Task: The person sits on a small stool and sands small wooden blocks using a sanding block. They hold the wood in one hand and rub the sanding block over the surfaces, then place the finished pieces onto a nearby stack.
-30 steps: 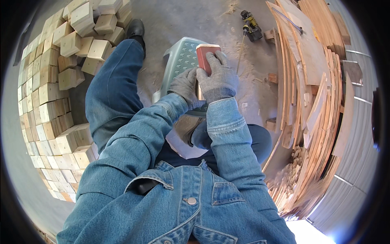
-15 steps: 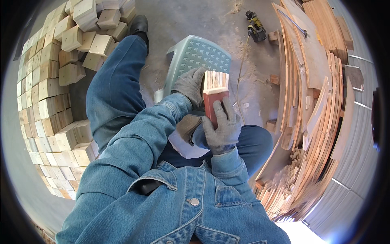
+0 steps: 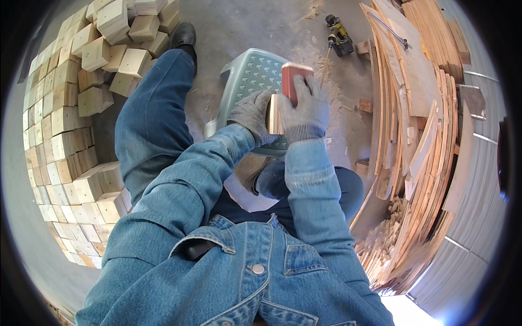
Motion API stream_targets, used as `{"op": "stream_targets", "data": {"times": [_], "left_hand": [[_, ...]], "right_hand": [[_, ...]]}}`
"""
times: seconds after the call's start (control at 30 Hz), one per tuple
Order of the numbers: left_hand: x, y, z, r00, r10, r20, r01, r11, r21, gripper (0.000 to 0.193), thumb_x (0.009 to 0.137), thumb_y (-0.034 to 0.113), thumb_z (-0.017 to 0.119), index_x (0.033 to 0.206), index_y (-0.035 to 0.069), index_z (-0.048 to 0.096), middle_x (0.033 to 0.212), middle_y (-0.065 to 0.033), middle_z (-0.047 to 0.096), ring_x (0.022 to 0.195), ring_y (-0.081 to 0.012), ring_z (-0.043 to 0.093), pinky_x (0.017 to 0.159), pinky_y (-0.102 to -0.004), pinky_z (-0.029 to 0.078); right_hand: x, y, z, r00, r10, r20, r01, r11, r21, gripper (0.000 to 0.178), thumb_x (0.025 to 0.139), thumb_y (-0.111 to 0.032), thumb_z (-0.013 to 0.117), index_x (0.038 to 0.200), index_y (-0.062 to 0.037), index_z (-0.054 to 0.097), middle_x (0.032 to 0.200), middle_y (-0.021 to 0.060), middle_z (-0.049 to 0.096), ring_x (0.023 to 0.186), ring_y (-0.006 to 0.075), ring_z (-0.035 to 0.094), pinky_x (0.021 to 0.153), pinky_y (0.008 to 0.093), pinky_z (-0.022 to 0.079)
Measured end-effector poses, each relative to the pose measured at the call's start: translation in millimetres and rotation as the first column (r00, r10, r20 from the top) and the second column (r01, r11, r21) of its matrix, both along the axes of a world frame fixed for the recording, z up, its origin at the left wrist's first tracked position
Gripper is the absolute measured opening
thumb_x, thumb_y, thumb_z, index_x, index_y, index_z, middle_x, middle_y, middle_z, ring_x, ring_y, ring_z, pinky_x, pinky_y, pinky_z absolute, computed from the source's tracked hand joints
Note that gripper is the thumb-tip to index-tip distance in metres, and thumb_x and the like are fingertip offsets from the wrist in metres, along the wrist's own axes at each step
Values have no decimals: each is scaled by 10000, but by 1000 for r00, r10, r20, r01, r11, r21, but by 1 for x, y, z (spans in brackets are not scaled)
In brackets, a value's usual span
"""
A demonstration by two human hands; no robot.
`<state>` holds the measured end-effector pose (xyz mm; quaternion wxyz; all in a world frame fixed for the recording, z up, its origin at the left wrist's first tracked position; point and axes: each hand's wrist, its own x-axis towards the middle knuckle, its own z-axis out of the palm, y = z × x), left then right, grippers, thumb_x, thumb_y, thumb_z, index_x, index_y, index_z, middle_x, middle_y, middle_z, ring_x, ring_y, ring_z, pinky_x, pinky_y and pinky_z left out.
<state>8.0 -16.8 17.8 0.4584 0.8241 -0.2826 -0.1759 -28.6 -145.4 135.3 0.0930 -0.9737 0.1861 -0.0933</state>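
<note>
My left hand (image 3: 251, 115), in a grey glove, is closed around a wooden block (image 3: 276, 117) held up over a pale green plastic stool (image 3: 255, 76). The block's light end faces up toward me, and the glove hides its left part. My right hand (image 3: 307, 111), gloved the same way, grips a reddish-brown sanding block (image 3: 296, 70). That block lies against the far part of the wooden block, and my fingers cover its near end.
Stacked wooden blocks (image 3: 65, 117) fill the left side beside my leg. A yellow and black cordless drill (image 3: 339, 37) lies on the dusty floor beyond the stool. Long planks and plywood sheets (image 3: 402, 70) are piled on the right, with thin offcuts (image 3: 386, 239) near me.
My right hand has pushed the sanding block away from me along the wooden block, from its near end to its far end. My left hand holds almost still.
</note>
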Motion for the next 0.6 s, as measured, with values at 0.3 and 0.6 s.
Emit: {"op": "stream_targets", "data": {"times": [0.3, 0.6], "left_hand": [[4, 1, -1, 1000, -7, -21, 6, 1000, -20, 886, 754, 412, 857, 1511, 138, 489, 1492, -189, 556, 1386, -402, 546, 1195, -465, 443], [4, -1, -21, 1000, 3, 5, -3, 999, 42, 1033, 684, 516, 896, 1538, 125, 468, 1509, -195, 539, 1393, -390, 542, 1215, -467, 426]], "right_hand": [[-137, 45, 3, 997, 72, 1, -72, 995, -73, 582, 834, -310, 817, 1364, -99, 704, 1491, 206, 584, 1210, 422, 639, 1002, 526, 510], [-41, 18, 0, 996, 79, 32, -78, 997, -25, 576, 832, -294, 811, 1356, -81, 707, 1488, 219, 592, 1270, 426, 625, 1064, 511, 517]]}}
